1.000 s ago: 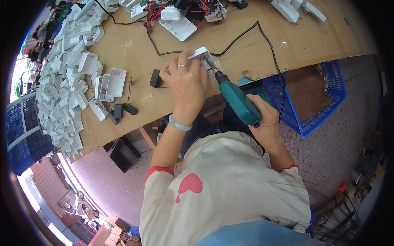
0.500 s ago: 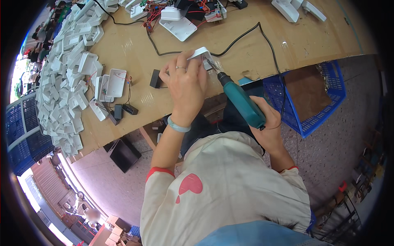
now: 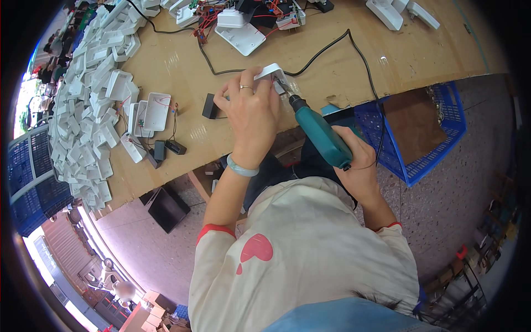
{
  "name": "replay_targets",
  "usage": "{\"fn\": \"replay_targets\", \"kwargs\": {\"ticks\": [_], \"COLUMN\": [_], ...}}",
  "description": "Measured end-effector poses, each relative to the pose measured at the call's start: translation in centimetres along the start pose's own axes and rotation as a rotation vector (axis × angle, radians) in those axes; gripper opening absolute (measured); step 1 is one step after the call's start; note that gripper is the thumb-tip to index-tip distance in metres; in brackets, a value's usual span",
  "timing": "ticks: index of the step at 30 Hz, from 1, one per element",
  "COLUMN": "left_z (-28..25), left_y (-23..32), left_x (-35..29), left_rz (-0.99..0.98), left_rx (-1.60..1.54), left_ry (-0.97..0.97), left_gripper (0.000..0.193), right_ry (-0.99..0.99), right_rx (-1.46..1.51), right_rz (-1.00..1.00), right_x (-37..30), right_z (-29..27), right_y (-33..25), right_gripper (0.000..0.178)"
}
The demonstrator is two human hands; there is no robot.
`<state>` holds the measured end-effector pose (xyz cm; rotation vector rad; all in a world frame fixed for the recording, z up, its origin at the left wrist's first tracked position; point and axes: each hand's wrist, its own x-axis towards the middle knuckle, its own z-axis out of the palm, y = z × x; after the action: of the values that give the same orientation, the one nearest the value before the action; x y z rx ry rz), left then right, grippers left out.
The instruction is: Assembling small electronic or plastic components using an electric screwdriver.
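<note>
A teal electric screwdriver is in my right hand, its body slanting up and left. Its tip reaches into a white plastic case on the cardboard-covered table. Fingers of my left hand close around the left side of that case and hold it; they hide much of it. A bit of red wire shows inside the case. Just left of my left hand lies a small black block with a lead running under the hand.
White case parts form a big heap along the table's left. Near it lie opened cases with wires and black plugs. Red-wired parts crowd the far edge. A black cord crosses the table. A blue crate stands at right.
The back end of the screwdriver and my right hand have shifted slightly left, while the tip stays in the case. My left hand has barely moved.
</note>
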<state>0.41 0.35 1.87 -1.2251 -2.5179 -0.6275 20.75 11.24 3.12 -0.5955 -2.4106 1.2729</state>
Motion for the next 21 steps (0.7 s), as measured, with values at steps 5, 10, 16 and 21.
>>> {"fn": "replay_targets", "kwargs": {"ticks": [5, 10, 16, 21], "left_z": [-0.03, -0.03, 0.02, 0.05], "left_y": [0.07, 0.03, 0.05, 0.03], "left_x": [0.02, 0.12, 0.11, 0.11], "left_rz": [-0.001, -0.001, 0.0, -0.002], "left_rx": [0.01, 0.006, 0.011, 0.013], "left_ry": [0.002, -0.005, 0.001, 0.005], "left_gripper": [0.021, 0.021, 0.018, 0.017], "right_ry": [-0.038, -0.013, -0.012, -0.027], "right_rx": [-0.018, -0.039, -0.017, -0.015], "right_rz": [0.013, -0.029, -0.009, 0.0], "right_x": [-0.13, -0.09, -0.37, -0.37], "right_z": [-0.07, -0.19, -0.24, -0.38], "right_y": [0.26, 0.23, 0.07, -0.1], "right_gripper": [0.042, 0.042, 0.045, 0.045]}}
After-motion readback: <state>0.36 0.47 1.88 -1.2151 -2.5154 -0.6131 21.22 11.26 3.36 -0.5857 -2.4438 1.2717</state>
